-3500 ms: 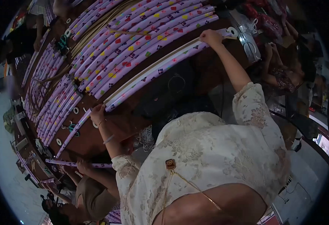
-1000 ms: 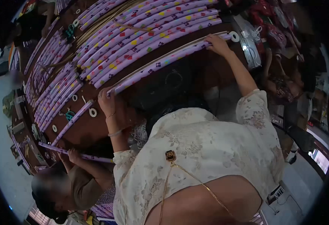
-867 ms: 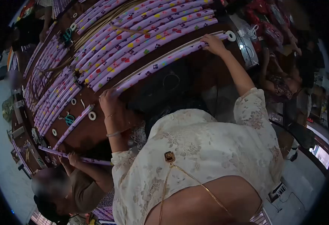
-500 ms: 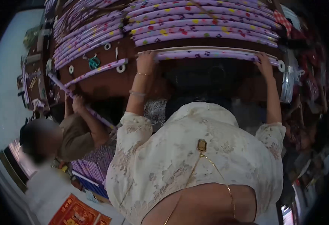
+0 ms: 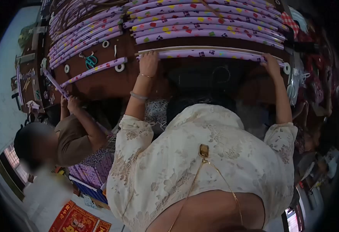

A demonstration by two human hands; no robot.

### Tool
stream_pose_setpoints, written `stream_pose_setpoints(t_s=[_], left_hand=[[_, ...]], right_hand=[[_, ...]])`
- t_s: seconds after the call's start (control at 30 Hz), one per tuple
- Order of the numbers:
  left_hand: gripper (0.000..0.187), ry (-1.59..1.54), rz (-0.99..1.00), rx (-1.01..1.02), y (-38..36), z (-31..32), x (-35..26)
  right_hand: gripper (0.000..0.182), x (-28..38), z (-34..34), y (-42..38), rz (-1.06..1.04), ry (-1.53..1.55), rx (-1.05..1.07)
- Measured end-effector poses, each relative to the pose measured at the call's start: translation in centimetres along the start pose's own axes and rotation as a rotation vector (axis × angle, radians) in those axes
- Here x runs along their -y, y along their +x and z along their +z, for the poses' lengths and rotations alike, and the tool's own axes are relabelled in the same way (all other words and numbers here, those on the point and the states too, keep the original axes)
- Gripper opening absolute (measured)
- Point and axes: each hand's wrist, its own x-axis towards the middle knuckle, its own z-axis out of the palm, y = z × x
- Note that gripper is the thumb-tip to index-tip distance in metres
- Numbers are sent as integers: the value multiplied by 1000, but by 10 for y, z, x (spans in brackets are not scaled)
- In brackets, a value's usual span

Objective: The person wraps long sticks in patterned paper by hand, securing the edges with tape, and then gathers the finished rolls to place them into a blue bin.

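A purple roll of patterned wrapping paper (image 5: pixel 208 54) lies crosswise along the near part of the brown table, with a thin pale-brown strip along its far side. My left hand (image 5: pixel 149 63) is closed over the roll near its left end. Toward the other end, my right hand (image 5: pixel 270 63) grips it, fingers curled over the top. Just past the right hand is a white tape roll (image 5: pixel 286 68). Behind the held roll, several similar purple rolls (image 5: pixel 208 34) lie side by side.
Teal scissors (image 5: pixel 91 60), a tape roll (image 5: pixel 119 67) and a single purple roll (image 5: pixel 94 72) lie on the table to the left. A co-worker's hands (image 5: pixel 72 102) hold another roll there. A blue crate (image 5: pixel 85 188) with many rolls stands below.
The whole view has shifted slightly. My hands stay on the roll at about the same places. The co-worker's roll has changed its angle a little.
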Motion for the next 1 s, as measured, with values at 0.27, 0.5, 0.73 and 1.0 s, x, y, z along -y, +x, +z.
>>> stream_pose_setpoints(t_s=[0.27,0.5,0.73,1.0], left_hand=[[23,-158,-58,-33,-5,-5,-5],[29,-239,-76,16,-6,-6,2],[30,-232,11,-133,-5,-1,5],[32,-163,-14,-158,-5,-8,4]], right_hand=[[38,26,-6,-7,-28,-302,-123],[38,19,3,-11,-8,-338,-208],[34,14,4,-10,-68,-213,-255],[36,13,7,-10,-70,-252,-298]])
